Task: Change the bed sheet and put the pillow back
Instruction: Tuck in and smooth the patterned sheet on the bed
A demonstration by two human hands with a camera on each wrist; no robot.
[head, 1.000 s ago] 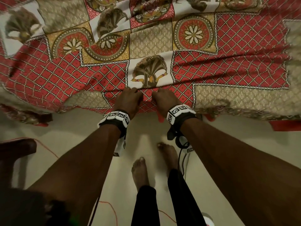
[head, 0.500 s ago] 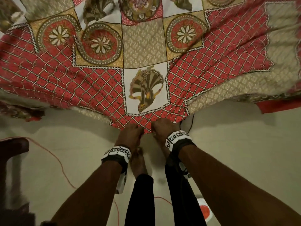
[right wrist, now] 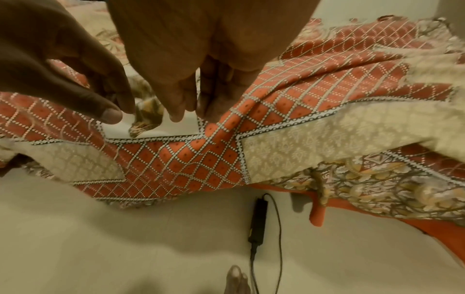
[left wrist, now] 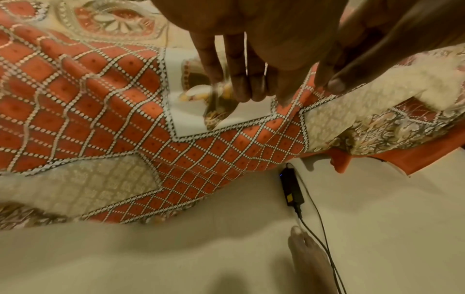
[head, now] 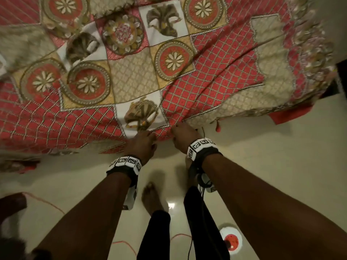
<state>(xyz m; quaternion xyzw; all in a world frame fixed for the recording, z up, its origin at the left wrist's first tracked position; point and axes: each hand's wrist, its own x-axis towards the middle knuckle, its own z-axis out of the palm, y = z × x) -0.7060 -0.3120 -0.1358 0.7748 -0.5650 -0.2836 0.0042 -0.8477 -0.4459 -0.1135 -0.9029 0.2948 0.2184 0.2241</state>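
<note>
Covering the bed: red, beige and white patterned cotton bed sheet [head: 135, 77], near edge overhanging pale floor [head: 281, 166].
Hands: left hand [head: 141, 145] and right hand [head: 183, 136], close together, pinch that edge.
Risk, sheet: pulling from one central point may drag it askew.
Risk, cable: black adapter [left wrist: 292, 188] underfoot could snag or trip.
</note>
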